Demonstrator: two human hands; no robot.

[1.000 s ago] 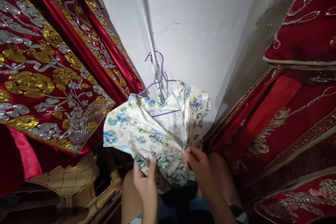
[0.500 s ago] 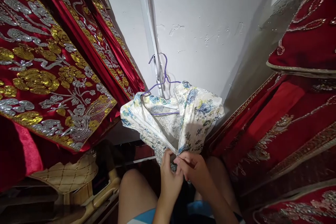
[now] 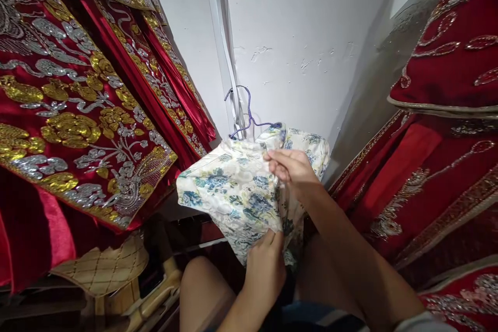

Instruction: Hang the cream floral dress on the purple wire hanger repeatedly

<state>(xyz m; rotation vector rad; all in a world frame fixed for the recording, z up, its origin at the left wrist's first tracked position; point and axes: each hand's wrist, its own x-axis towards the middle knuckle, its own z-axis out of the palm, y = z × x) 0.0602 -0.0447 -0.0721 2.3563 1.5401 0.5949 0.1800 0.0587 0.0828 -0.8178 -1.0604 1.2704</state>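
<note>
A white floral dress with blue and yellow flowers hangs on a purple wire hanger. Its opening runs down the middle of the side facing me, and the two edges now meet along it. My right hand is closed in a pinch near the neckline, at the top of this seam; the small zipper pull is mostly hidden by the fingertips. Lower down, my left hand is closed on the cloth beside the seam and holds it taut.
Red garments with gold and silver sequins hang at the left. More red beaded garments fill the right side. Behind the dress are a white wall and a metal upright. A wooden chair with a quilted cushion stands lower left.
My right hand has moved up from the bottom of the opening to the neckline, and the V-shaped gap has closed. My left hand stays low, now gripping the cloth.
</note>
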